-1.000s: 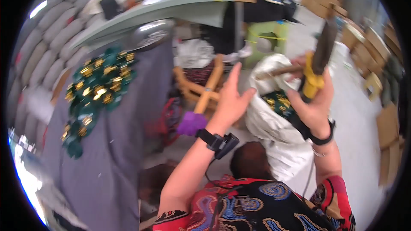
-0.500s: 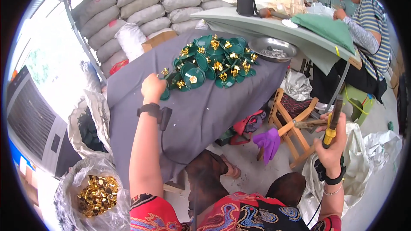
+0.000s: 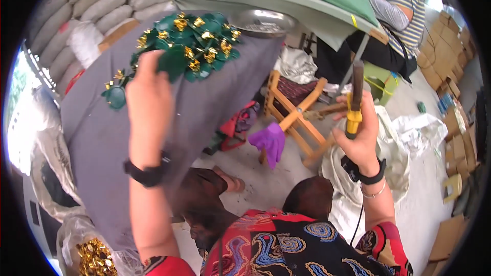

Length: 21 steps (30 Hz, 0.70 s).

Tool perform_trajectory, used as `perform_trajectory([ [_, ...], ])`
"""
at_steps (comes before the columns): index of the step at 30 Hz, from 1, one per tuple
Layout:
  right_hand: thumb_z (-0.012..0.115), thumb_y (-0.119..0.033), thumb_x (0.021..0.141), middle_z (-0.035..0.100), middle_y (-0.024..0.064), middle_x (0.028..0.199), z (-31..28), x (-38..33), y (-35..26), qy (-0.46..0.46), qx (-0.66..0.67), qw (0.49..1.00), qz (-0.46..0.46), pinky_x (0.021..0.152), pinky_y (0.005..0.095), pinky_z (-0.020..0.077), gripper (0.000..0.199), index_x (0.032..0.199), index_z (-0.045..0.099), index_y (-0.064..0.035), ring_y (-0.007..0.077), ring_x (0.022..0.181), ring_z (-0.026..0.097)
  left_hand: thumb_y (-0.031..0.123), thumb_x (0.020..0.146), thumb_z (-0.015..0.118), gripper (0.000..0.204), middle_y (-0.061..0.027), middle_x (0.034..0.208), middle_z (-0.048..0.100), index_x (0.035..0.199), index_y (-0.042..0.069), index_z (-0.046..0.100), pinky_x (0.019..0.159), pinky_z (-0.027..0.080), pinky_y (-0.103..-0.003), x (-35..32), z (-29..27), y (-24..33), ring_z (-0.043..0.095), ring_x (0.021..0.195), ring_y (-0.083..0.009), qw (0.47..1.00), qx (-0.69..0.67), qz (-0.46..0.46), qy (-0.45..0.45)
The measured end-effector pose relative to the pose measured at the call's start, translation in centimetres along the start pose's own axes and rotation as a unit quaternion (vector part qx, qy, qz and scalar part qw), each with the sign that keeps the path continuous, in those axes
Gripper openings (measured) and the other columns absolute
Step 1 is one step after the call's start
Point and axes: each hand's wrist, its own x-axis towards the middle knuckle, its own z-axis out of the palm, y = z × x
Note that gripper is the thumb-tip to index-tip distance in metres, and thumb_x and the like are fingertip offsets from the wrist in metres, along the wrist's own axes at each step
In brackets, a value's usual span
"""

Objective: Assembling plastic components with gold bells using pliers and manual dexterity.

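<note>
Green is dominating the upper left of the frame, where a pile of discs with gold pieces is lying on a grey cloth. Your left hand, blurred, is apparently pinching 1 dark green disc, which is sitting just right of the fingers, in front of the pile. 1 other disc is lying left of that hand. Your right hand, right of centre, is gripping an upright yellow-and-dark tool; a brownish bar is pointing left there, and whether it belongs to the tool is unclear. You are, I judge, picking 1 disc out; the next move is probably calling for a secure pinch and lifting it clear of its neighbours.
</note>
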Motion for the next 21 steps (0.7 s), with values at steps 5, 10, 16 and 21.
perform_trajectory([
  [5, 0.066, -0.001, 0.058, 0.05, 0.0153, 0.11, 1.0, 0.2, 1.3, -0.05, -0.069, 0.996, -0.039, 0.09, 0.0363, 0.0444, 0.054, 0.111, 0.055, -0.0005, 0.031, 0.102, 0.053, -0.008, 0.073, 0.057, 0.041, -0.014, 0.092, 0.068, 0.105, 0.013, 0.07, 0.072, 0.054, -0.039, -10.8, 14.5, 3.0, 0.065, 0.082, -0.0335, 0.976, -0.189, 0.099, -0.051],
  [10, 0.067, -0.001, 0.058, 0.05, 0.0161, 0.11, 2.1, -0.2, 2.7, -0.072, -0.052, 0.996, 0.003, 0.088, 0.0357, 0.0447, 0.055, 0.112, 0.054, -0.0004, 0.0331, 0.101, 0.053, 0.005, 0.078, 0.06, 0.044, -0.0163, 0.123, 0.059, 0.119, 0.02, 0.065, 0.084, 0.047, -0.049, -20.2, 23.0, 1.2, 0.056, 0.111, -0.0396, 0.976, -0.041, 0.095, -0.191],
  [16, 0.068, -0.002, 0.058, 0.049, 0.0169, 0.109, 4.8, 0.3, 5.3, -0.105, -0.022, 0.994, 0.018, 0.089, 0.036, 0.0436, 0.056, 0.112, 0.052, 0.0026, 0.0341, 0.101, 0.052, 0.009, 0.079, 0.06, 0.046, -0.0165, 0.136, 0.052, 0.123, 0.022, 0.064, 0.088, 0.044, -0.051, -21.6, 24.2, 0.6, 0.05, 0.121, -0.0408, 0.97, -0.036, 0.105, -0.214],
  [21, 0.068, -0.003, 0.06, 0.047, 0.0183, 0.109, 8.0, 0.7, 7.6, -0.152, -0.043, 0.988, -0.002, 0.089, 0.0379, 0.0439, 0.056, 0.113, 0.049, 0.0035, 0.0364, 0.1, 0.051, 0.01, 0.078, 0.058, 0.046, -0.0167, 0.135, 0.053, 0.122, 0.023, 0.065, 0.09, 0.042, -0.048, -21.5, 24.2, 0.7, 0.05, 0.122, -0.0394, 0.969, -0.023, 0.107, -0.219],
])
